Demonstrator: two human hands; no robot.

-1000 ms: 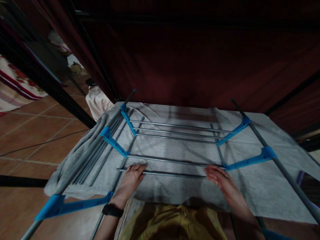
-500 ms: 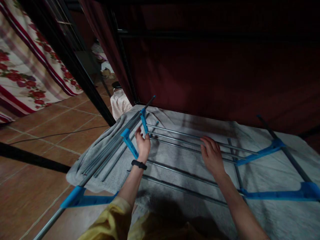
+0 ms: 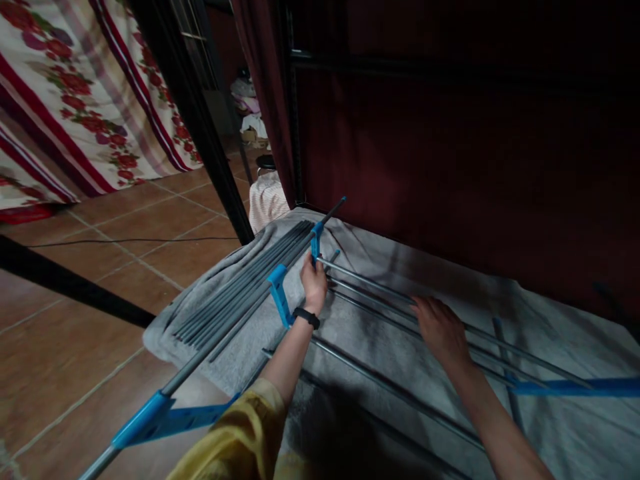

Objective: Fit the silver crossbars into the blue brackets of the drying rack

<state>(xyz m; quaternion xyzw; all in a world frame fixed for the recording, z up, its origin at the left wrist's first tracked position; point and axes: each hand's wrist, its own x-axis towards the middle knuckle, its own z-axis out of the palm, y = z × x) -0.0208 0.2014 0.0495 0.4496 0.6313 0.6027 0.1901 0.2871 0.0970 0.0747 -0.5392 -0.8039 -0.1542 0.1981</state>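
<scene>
My left hand [image 3: 314, 283], with a black band on the wrist, is closed around the lower end of a small blue plastic bracket [image 3: 316, 240], where the end of a thin metal rod [image 3: 367, 279] meets it. That bracket sits on a long grey tube [image 3: 227, 337]. Farther right, my right hand [image 3: 440, 327] is closed over the same rod, its fingertips partly hidden. Two more thin rods run just below, toward a blue arm [image 3: 575, 388] on the right. Nearer me on the tube are another blue bracket [image 3: 280, 293] and a larger blue joint [image 3: 150, 420].
A bundle of loose grey rods [image 3: 245, 283] lies on the grey blanket [image 3: 565, 320] at the left. Black posts [image 3: 200, 127] and a dark red curtain [image 3: 450, 167] frame the bed. Tiled floor [image 3: 100, 360] and a cable [image 3: 130, 240] lie to the left.
My left hand has gone from open beside the far bracket to closed around its lower end and the rod. My right hand has shifted along the rods. The view has turned left.
</scene>
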